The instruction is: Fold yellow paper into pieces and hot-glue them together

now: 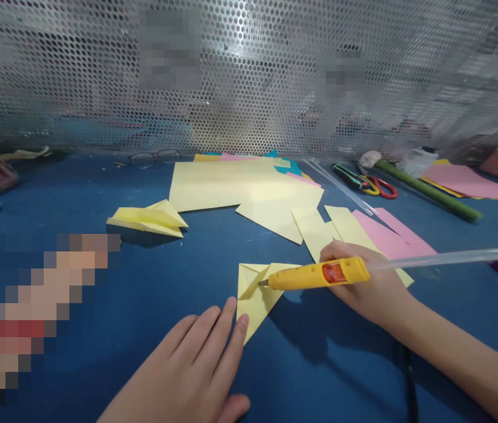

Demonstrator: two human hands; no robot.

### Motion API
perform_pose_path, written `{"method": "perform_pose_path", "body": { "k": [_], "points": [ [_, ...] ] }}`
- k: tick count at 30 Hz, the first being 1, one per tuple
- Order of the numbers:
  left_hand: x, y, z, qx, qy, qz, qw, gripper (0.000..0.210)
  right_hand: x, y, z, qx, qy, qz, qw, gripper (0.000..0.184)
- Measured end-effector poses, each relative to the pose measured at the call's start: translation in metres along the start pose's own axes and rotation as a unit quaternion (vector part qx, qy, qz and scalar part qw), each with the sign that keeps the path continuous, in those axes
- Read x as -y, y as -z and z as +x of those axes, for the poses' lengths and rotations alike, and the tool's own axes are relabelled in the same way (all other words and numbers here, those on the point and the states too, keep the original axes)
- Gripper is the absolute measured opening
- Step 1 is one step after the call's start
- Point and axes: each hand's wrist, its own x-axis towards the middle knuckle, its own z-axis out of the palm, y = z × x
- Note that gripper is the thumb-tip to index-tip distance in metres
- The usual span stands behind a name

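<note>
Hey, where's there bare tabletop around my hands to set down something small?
Bare blue tabletop lies between your left hand and the farther folded yellow paper; another patch lies between your left hand and right forearm. Beyond your right hand it's crowded: pale yellow sheets, pink paper and a green rod.
</note>
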Motion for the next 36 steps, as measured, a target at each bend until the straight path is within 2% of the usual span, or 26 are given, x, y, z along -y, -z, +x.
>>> {"method": "perform_pose_path", "body": {
  "k": [2, 6, 10, 25, 29, 33, 36],
  "points": [
    [0.0, 0.0, -0.001, 0.002, -0.012, 0.003, 1.0, 0.046, -0.004, 0.002, 0.001, -0.001, -0.006, -0.007, 1.0, 0.008],
    [-0.002, 0.001, -0.004, 0.019, 0.02, 0.002, 1.0, 0.049, -0.012, 0.007, 0.003, -0.008, -0.023, -0.03, 0.999, 0.008],
    [0.0, 0.001, -0.005, 0.004, -0.015, 0.002, 1.0, 0.048, -0.015, 0.009, 0.004, -0.012, -0.028, -0.042, 0.999, 0.008],
    [0.0, 0.003, 0.0, -0.016, -0.01, 0.009, 1.0, 0.045, -0.011, 0.005, 0.001, -0.008, -0.015, -0.029, 0.999, 0.006],
    [-0.002, 0.0, -0.001, -0.011, 0.027, 0.002, 1.0, 0.048, -0.013, 0.008, 0.001, -0.015, -0.027, -0.036, 0.999, 0.004],
    [0.001, -0.002, -0.002, -0.019, -0.016, 0.006, 1.0, 0.046, -0.017, 0.009, 0.001, -0.026, -0.046, -0.05, 0.997, 0.004],
    [0.005, -0.003, 0.0, -0.025, -0.023, 0.012, 0.999, 0.045, -0.031, 0.008, 0.002, -0.053, -0.093, -0.075, 0.991, 0.008]
  ]
}}
